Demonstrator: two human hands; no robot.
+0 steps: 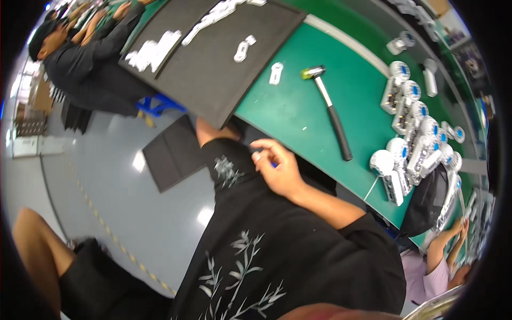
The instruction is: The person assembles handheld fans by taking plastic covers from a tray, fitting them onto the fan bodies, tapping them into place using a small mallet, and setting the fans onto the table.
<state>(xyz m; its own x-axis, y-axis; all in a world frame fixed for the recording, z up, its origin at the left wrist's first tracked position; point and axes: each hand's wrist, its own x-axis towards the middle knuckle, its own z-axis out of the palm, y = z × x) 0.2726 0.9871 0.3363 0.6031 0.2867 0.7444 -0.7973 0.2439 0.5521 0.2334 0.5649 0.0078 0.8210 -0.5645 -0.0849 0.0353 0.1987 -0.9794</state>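
Note:
My right hand (pixel 280 170) hangs over my lap just below the near edge of the green table, its fingers loosely curled and apart. I see nothing held in it. A bent bare limb with a black sleeve or trouser leg shows at the lower left, but my left hand does not show. On the green mat (pixel 298 117) lies a mallet (pixel 330 109) with a yellow and black head, a metal shaft and a black grip. Beside its head is a small white elongated part (pixel 276 73). A similar white part (pixel 242 49) rests on the dark grey board (pixel 213 69).
Several white devices (pixel 410 122) with round blue-centred heads crowd the table's right side, near a black bag (pixel 426 200). More white parts (pixel 154 50) lie on the board. A co-worker (pixel 90 64) is at the upper left, another (pixel 424 272) at the lower right.

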